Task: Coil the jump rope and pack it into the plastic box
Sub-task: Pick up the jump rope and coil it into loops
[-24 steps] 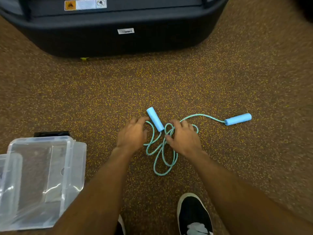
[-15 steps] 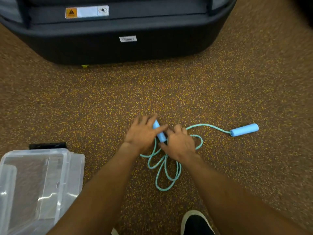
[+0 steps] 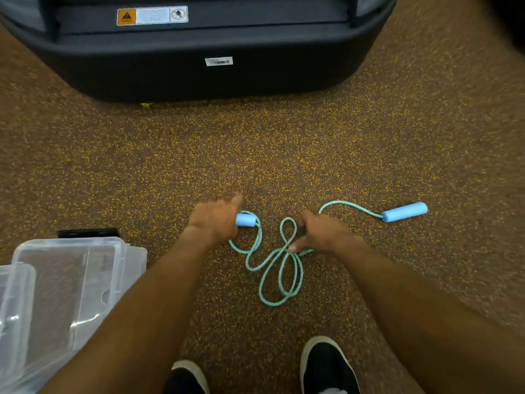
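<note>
A turquoise jump rope (image 3: 279, 273) lies in loose loops on the speckled brown floor. My left hand (image 3: 214, 218) is closed around one light-blue foam handle (image 3: 243, 219), whose end sticks out to the right. My right hand (image 3: 319, 233) pinches the cord where the loops cross. The second blue handle (image 3: 404, 212) lies free on the floor to the right, joined by a curved stretch of cord. The clear plastic box (image 3: 66, 285) sits open at the lower left.
A large black machine base (image 3: 199, 66) with a warning label fills the top of the view. A small black object (image 3: 88, 232) lies behind the box. My two black shoes (image 3: 326, 368) stand at the bottom edge.
My left hand took hold of the near handle and pulled it left. My hands have moved apart, and the loops now spread between them. The far handle stays where it was.
</note>
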`<state>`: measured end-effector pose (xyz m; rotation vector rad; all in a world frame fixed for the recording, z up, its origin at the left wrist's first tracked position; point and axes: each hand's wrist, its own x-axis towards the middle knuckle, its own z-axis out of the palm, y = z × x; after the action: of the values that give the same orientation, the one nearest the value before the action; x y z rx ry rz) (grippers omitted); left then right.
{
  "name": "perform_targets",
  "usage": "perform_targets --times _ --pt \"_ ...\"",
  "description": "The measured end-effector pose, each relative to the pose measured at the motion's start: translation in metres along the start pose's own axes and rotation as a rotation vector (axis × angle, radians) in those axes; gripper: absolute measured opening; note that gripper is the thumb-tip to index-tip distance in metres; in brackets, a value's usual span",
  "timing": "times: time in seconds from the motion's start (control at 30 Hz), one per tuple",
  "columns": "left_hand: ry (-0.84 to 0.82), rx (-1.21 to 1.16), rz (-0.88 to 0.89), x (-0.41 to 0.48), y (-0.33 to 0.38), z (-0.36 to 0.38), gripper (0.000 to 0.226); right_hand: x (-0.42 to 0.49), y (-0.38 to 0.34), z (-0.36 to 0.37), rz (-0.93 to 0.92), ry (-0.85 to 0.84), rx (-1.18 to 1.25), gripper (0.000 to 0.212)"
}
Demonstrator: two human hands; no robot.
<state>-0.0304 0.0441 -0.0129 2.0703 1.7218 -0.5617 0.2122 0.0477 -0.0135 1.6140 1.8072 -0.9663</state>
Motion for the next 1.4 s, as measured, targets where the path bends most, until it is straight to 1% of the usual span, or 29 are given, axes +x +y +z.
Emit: perform_targets --times 0.07,0.13,0.2,0.27,0.33,0.4,0.5,0.57,0.63,0.7,0.8,0.9,1.03,1.2,1.3,1.4 --pt "-0.112 -0.094 0.002 -0.012 -0.002 -0.012 0.037 -0.012 -0.001 -0.012 -0.010 -0.059 -0.039 0.067" --pt "-0.151 -0.193 0.026 -0.026 -0.002 -0.028 0.037 -0.028 -0.007 -0.027 -0.042 -0.068 -0.077 0.057" --pt "-0.138 -0.284 0.051 -0.039 0.000 -0.052 0.033 -0.045 -0.016 -0.048 -0.067 -0.020 -0.075 0.055" --pt "-0.126 -0.370 0.087 -0.059 0.005 -0.088 0.030 -0.069 -0.029 -0.071 -0.110 0.040 -0.064 0.060" --pt "-0.083 -0.405 0.147 -0.084 0.012 -0.130 0.033 -0.099 -0.041 -0.092 -0.163 0.083 -0.033 0.065" --pt "-0.024 -0.424 0.204 -0.111 0.020 -0.169 0.032 -0.130 -0.051 -0.108 -0.235 0.102 0.023 0.064" --pt "0.086 -0.467 0.225 -0.151 0.024 -0.216 0.028 -0.172 -0.059 -0.130 -0.308 0.171 0.105 0.053" --pt "0.138 -0.498 0.229 -0.172 0.026 -0.237 0.024 -0.196 -0.062 -0.142 -0.350 0.224 0.186 0.043" --pt "0.186 -0.531 0.224 -0.198 0.028 -0.253 0.025 -0.228 -0.065 -0.153 -0.375 0.283 0.219 0.036" --pt "0.226 -0.555 0.221 -0.219 0.033 -0.264 0.026 -0.253 -0.068 -0.159 -0.401 0.322 0.255 0.032" --pt "0.269 -0.563 0.240 -0.247 0.044 -0.275 0.028 -0.282 -0.072 -0.158 -0.458 0.366 0.319 0.018" --pt "0.295 -0.576 0.295 -0.265 0.056 -0.278 0.031 -0.297 -0.070 -0.152 -0.478 0.419 0.276 0.006" --pt "0.279 -0.616 0.303 -0.278 0.062 -0.278 0.026 -0.310 -0.065 -0.148 -0.454 0.454 0.232 0.015" --pt "0.257 -0.839 0.284 -0.285 0.067 -0.283 0.022 -0.318 -0.058 -0.152 -0.460 0.530 0.278 0.027" --pt "0.240 -0.916 0.330 -0.291 0.071 -0.281 0.022 -0.324 -0.061 -0.152 -0.511 0.566 0.347 0.027" --pt "0.273 -0.971 0.332 -0.293 0.071 -0.284 0.027 -0.331 -0.062 -0.160 -0.581 0.601 0.442 0.019"
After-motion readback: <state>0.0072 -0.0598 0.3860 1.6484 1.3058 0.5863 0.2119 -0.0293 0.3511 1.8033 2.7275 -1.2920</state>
